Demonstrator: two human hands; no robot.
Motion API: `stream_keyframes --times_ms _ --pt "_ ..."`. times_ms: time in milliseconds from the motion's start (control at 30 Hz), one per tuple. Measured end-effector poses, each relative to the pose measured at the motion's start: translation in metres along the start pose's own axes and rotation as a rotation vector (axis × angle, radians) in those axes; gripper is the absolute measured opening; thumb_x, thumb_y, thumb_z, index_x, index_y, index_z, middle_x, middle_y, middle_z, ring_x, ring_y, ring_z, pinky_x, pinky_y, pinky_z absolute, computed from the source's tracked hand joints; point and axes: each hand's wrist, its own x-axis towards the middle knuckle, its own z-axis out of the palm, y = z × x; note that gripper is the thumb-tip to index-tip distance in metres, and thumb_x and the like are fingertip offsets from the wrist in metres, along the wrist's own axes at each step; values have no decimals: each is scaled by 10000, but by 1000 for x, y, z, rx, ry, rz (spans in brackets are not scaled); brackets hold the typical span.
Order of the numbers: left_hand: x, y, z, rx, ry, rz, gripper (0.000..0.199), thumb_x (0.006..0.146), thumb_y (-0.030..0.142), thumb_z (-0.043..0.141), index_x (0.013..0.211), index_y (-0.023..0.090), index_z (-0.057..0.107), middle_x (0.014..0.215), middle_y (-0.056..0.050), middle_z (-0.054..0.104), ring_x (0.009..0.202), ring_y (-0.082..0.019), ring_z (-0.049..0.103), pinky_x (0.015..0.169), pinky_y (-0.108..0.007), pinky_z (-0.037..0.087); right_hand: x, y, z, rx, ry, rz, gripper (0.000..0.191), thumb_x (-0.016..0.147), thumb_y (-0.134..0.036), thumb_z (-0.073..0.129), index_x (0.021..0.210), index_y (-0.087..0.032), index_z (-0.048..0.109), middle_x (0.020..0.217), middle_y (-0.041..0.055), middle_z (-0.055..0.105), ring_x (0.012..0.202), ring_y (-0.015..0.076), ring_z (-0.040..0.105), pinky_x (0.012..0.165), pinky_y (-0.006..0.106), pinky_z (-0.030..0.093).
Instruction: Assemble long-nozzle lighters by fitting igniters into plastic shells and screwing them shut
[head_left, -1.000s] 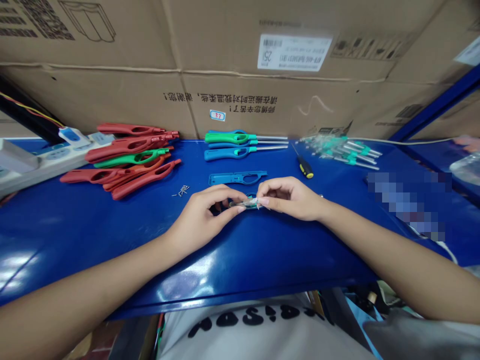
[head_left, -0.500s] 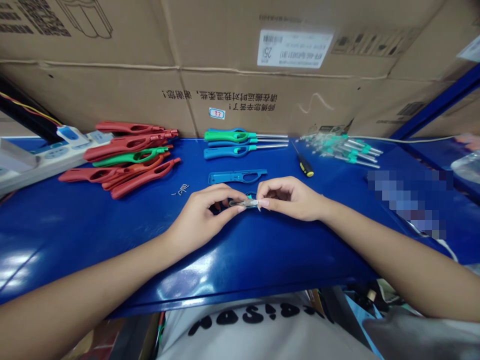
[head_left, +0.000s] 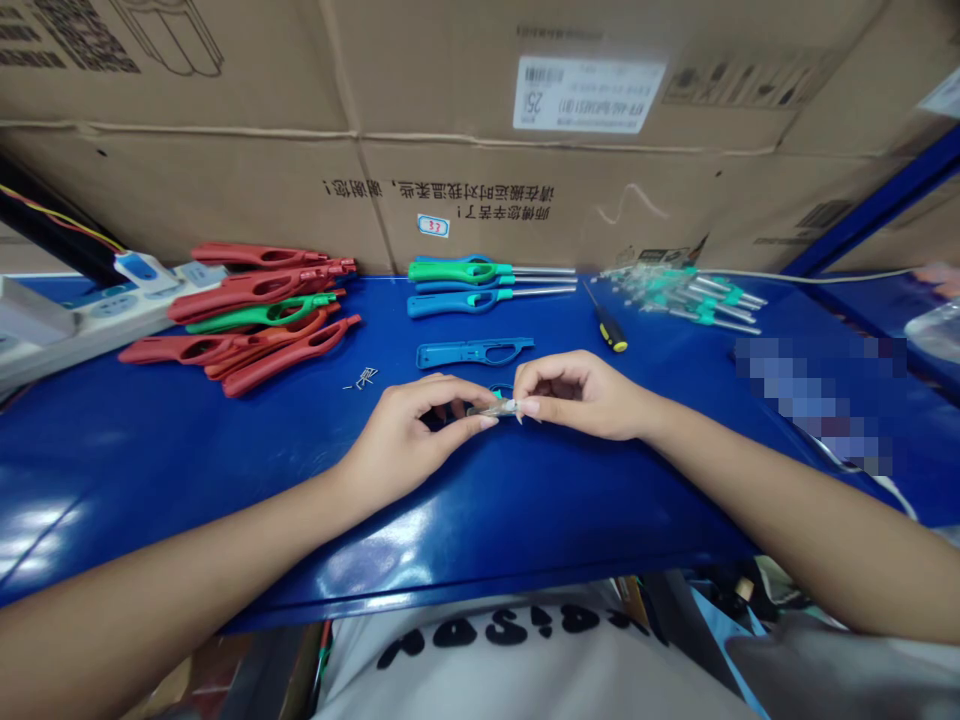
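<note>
My left hand (head_left: 412, 425) pinches one end of a lighter's clear inner part (head_left: 491, 409) between thumb and fingertips. The fingers of my right hand (head_left: 585, 398) close on its other end, where a whitish tip shows. Fingers cover much of this part, and its full shape is hidden. Just behind it, a bit of blue loop and teal plastic (head_left: 500, 391) shows. Farther back, an open blue lighter shell half (head_left: 442, 355) lies with its hollow side up. Several small screws (head_left: 366, 377) lie beyond my left hand.
Red, orange and green lighter shells (head_left: 259, 345) pile up at left, beside a power strip (head_left: 112, 310). Lighters with metal tubes (head_left: 457, 303) lie at the back. A yellow-black screwdriver (head_left: 611, 328) and clear-and-teal lighter innards (head_left: 690, 295) are at right. A cardboard box (head_left: 450, 100) stands behind.
The clear part has shifted and tilted slightly in my fingers, and my left hand has moved a little to the right. Everything else stays as it was.
</note>
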Motion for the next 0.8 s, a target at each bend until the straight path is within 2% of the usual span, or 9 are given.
stream_keyframes --times_ms 233,400,533,800 --pt "0 -2 2 -36 -15 -34 98 855 269 756 937 215 762 939 -21 788 787 -161 699 696 -270 516 1 2 1 29 22 0 212 889 -355 695 836 -150 675 795 14 654 703 115 557 691 260 464" --pt "0 -1 4 -58 15 -58 111 826 270 779 919 212 767 913 -25 792 755 -163 697 680 -271 527 2 2 1 37 26 5 208 884 -348 701 826 -151 672 756 2 634 661 101 530 661 250 457" --pt "0 -1 5 -67 27 -56 112 819 258 785 919 212 769 912 -24 792 754 -160 696 679 -268 537 1 1 1 46 33 24 238 882 -376 705 821 -149 666 736 -10 618 606 83 492 618 236 436" --pt "0 -2 4 -59 23 -22 113 821 246 791 929 220 775 902 -23 785 740 -152 677 679 -273 530 2 -2 0 53 4 24 204 886 -329 700 810 -143 665 702 -25 600 573 71 466 594 225 412"
